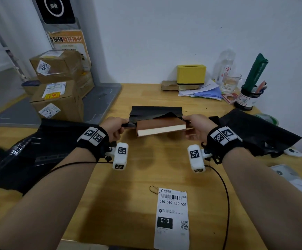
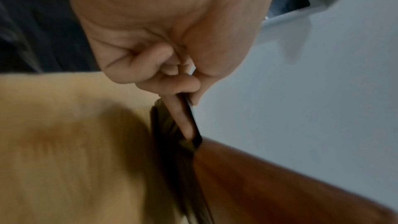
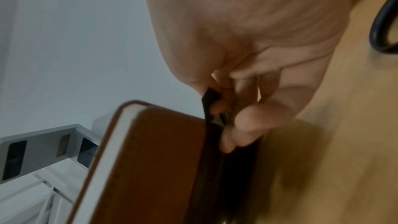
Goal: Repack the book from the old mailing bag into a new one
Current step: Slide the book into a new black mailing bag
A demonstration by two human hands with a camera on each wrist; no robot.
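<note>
The far half of the brown book (image 1: 160, 126) was hidden inside the black mailing bag (image 1: 155, 112) at the bench's (image 1: 146, 177) centre. The left hand (image 1: 113, 127) had its grip pinched on the bag's mouth at 9 o'clock, the right hand (image 1: 196, 127) likewise at 3 o'clock. Both wrist views were blurred. A shipping label (image 1: 172, 219) lay at 6 o'clock; parcels (image 1: 58, 83) stood at 10 o'clock.

On the wooden desk (image 1: 128, 186) in front of you lies a white shipping label (image 1: 172, 219). At your far left stand stacked cardboard boxes (image 1: 56, 83). Along the back wall you have a yellow box (image 1: 191, 73), loose papers (image 1: 203, 91), a glass (image 1: 232, 83) and a pen holder (image 1: 246, 100).
</note>
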